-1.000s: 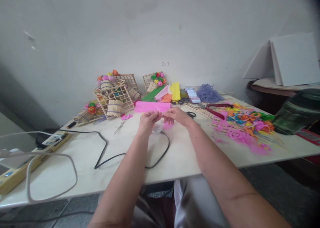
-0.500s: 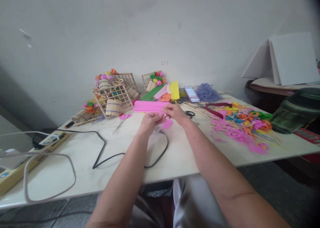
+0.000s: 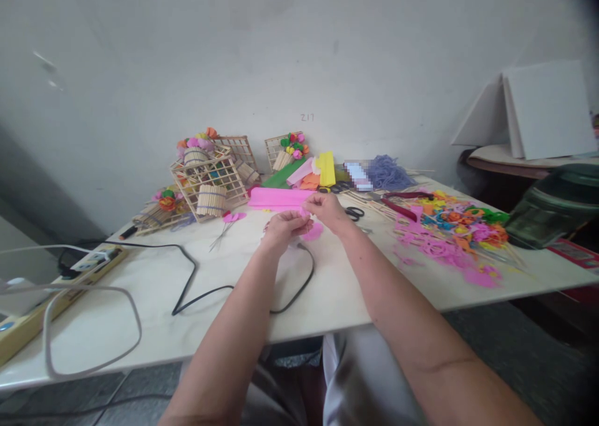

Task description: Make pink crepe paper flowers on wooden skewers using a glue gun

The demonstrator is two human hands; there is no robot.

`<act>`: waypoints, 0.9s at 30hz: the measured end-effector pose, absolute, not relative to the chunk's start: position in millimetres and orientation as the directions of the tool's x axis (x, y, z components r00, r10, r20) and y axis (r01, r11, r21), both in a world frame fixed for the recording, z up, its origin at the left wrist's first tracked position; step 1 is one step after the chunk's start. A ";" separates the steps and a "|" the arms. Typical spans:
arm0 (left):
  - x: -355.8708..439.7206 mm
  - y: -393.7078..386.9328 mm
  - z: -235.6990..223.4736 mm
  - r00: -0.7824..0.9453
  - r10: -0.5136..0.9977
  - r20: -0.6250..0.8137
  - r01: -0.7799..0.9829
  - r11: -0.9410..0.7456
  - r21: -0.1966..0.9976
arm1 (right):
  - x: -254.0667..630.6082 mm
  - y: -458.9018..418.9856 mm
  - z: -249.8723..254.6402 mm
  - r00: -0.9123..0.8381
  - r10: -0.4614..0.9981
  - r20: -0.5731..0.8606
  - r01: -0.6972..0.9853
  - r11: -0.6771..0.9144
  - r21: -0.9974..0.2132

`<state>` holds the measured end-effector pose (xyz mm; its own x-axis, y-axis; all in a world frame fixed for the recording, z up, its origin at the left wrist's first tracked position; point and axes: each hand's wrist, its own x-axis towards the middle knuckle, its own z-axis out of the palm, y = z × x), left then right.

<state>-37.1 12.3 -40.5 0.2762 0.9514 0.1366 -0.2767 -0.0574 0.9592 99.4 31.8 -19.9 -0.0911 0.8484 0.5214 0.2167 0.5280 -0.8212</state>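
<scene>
Close together over the table, my left hand (image 3: pixel 285 226) and my right hand (image 3: pixel 325 208) both pinch a small piece of pink crepe paper (image 3: pixel 304 213). Fingers hide most of that piece. A round pink paper cut-out (image 3: pixel 315 231) lies on the tabletop just under my hands. Behind them stretches a folded strip of pink crepe paper (image 3: pixel 276 198). Black-handled scissors (image 3: pixel 354 213) rest right of my right hand. To the left, thin wires (image 3: pixel 221 236) lie beside pink paper petals (image 3: pixel 234 217).
Stick baskets with paper flowers (image 3: pixel 210 189) stand back left. Coloured paper (image 3: pixel 327 169), a phone (image 3: pixel 358 176) and purple yarn (image 3: pixel 390 173) lie along the wall. Red-handled pliers (image 3: pixel 402 206), paper scraps (image 3: pixel 444 245) and a green container (image 3: pixel 552 208) are right. A black cable (image 3: pixel 191 282) crosses the left.
My hands stay in nearly the same place. The left fingers have shifted slightly right and closed in on the pink piece beside the right fingertips.
</scene>
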 end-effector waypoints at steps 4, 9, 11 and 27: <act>-37.0 13.0 -42.8 0.271 0.953 0.134 -0.270 -0.059 0.961 | 98.9 29.7 -18.3 -0.064 0.858 0.510 0.215 0.510 -0.833; -36.0 13.0 -42.9 0.285 0.951 0.122 -0.293 -0.035 0.955 | 99.3 30.0 -20.4 -0.065 0.907 0.416 0.089 0.420 -0.903; -35.6 12.2 -42.1 0.292 0.948 0.124 -0.317 -0.026 0.948 | 99.6 31.4 -22.1 -0.095 0.924 0.370 0.002 0.372 -0.928; -34.9 13.0 -42.7 0.314 0.938 0.146 -0.372 -0.020 0.928 | 99.1 32.3 -23.0 -0.153 0.940 0.306 -0.191 0.275 -0.942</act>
<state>-34.9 13.0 -42.7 0.3142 0.9381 0.1458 -0.3720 -0.0196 0.9280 99.1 32.3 -23.0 -0.1533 0.9398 0.3055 -0.1914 0.2751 -0.9422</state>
